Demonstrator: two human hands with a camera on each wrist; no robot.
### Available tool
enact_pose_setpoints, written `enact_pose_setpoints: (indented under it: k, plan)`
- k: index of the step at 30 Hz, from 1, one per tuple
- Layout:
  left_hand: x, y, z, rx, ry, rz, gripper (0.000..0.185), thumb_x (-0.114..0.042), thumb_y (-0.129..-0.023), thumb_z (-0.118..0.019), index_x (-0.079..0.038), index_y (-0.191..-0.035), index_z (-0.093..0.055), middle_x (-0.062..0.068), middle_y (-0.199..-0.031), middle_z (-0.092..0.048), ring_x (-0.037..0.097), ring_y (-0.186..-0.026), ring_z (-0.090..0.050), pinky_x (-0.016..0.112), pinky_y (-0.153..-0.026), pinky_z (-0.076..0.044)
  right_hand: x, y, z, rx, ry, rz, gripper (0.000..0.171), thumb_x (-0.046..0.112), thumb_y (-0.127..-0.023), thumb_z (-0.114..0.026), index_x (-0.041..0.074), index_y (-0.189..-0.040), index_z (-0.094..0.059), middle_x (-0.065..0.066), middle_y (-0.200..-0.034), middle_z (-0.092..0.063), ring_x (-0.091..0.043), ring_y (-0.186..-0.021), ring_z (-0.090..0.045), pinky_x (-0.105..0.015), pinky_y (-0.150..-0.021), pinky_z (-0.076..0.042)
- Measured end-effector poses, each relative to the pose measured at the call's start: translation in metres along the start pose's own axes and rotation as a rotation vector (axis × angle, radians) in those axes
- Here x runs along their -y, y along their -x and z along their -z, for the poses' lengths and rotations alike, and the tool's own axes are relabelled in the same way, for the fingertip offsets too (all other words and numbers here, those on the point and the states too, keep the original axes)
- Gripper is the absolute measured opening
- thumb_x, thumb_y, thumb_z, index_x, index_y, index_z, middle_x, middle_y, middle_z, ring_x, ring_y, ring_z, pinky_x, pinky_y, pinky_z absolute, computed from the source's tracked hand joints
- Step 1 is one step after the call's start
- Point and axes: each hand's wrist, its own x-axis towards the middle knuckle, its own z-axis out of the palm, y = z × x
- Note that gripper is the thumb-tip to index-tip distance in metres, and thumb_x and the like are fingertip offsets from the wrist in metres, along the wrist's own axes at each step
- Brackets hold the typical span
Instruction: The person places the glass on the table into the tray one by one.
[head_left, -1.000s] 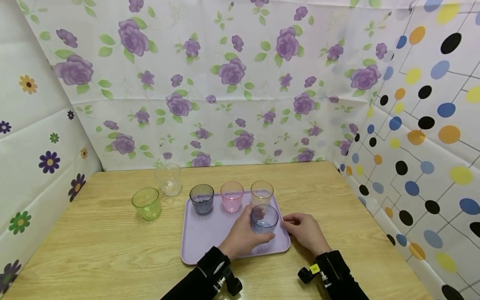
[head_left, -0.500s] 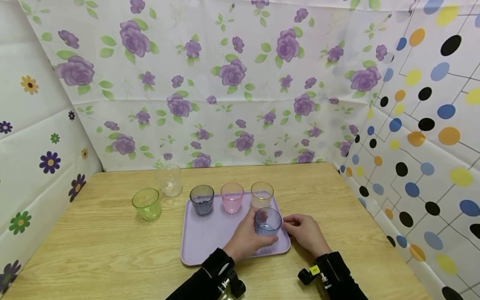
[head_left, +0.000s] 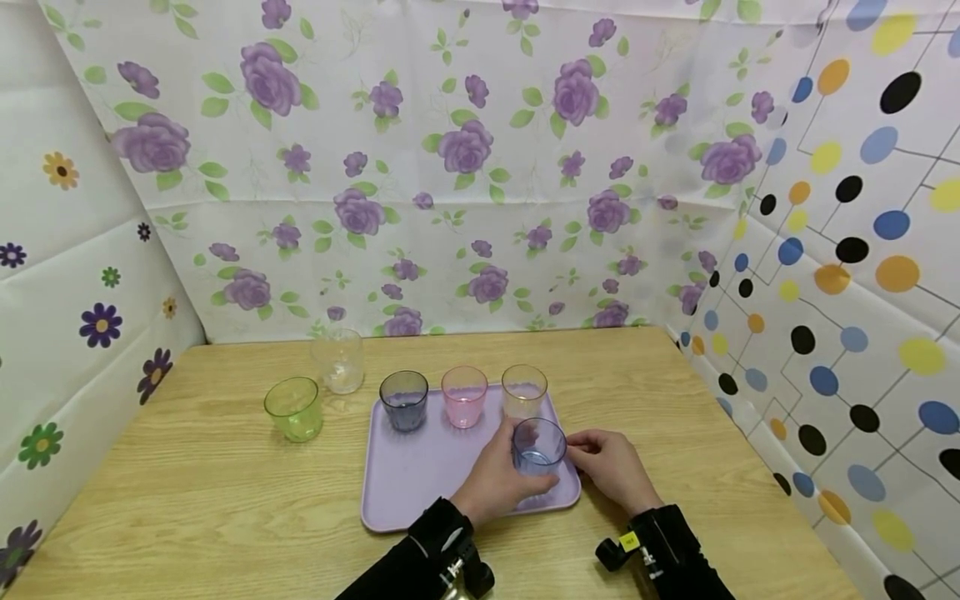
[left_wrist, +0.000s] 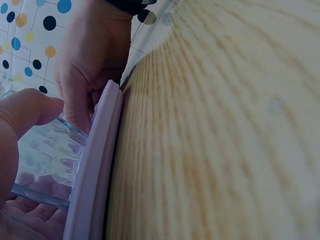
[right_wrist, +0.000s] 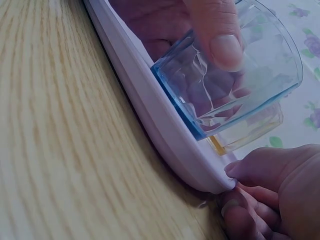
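My left hand [head_left: 501, 477] grips a clear blue cup [head_left: 537, 448] at the near right corner of a lavender tray [head_left: 408, 483]. In the right wrist view the left thumb [right_wrist: 220, 35] presses the blue cup [right_wrist: 240, 85] just above the tray's rim [right_wrist: 150, 117]. My right hand [head_left: 611, 463] holds the tray's right edge, with its thumb on the rim and fingers [right_wrist: 245, 212] curled beneath. The left wrist view shows the blue cup [left_wrist: 45, 160], the tray rim [left_wrist: 97, 165] and the right hand [left_wrist: 92, 65] behind it.
A dark cup [head_left: 403, 398], a pink cup [head_left: 463, 395] and an amber cup [head_left: 523, 390] stand in a row at the tray's far edge. A green cup [head_left: 293, 407] and a clear cup [head_left: 338, 358] stand on the wooden table [head_left: 225, 500] left of the tray. Patterned cloth walls enclose the table.
The left hand has carried the blue cup a little to the right and nearer, toward the tray's near right corner. The right hand has stayed at the tray's edge.
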Motion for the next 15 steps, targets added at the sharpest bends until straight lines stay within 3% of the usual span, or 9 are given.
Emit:
enact_pose_setpoints:
  k: [10, 15]
  plan:
    - [-0.0001, -0.0005, -0.0006, 0.002, -0.013, 0.006, 0.079, -0.024, -0.085, -0.095, -0.011, -0.148, -0.049, 0.012, -0.151, -0.060, 0.027, -0.144, -0.057, 0.049, -0.125, -0.046, -0.0005, 0.0006, 0.0006, 0.006, 0.004, 0.003, 0.017, 0.019, -0.101, -0.078, 0.009, -0.112, -0.085, 0.002, -0.094, -0.081, -0.010, -0.084, -0.070, -0.024, -0.073, -0.057]
    - [-0.0011, 0.0012, 0.0016, 0.014, 0.003, 0.012, 0.092, -0.026, -0.084, -0.097, -0.010, -0.157, -0.044, 0.014, -0.159, -0.054, 0.028, -0.146, -0.053, 0.051, -0.126, -0.044, 0.0000, 0.0007, 0.0011, 0.010, 0.003, -0.009, 0.016, 0.019, -0.100, -0.079, 0.010, -0.112, -0.085, 0.002, -0.093, -0.080, -0.010, -0.083, -0.070, -0.024, -0.073, -0.057]
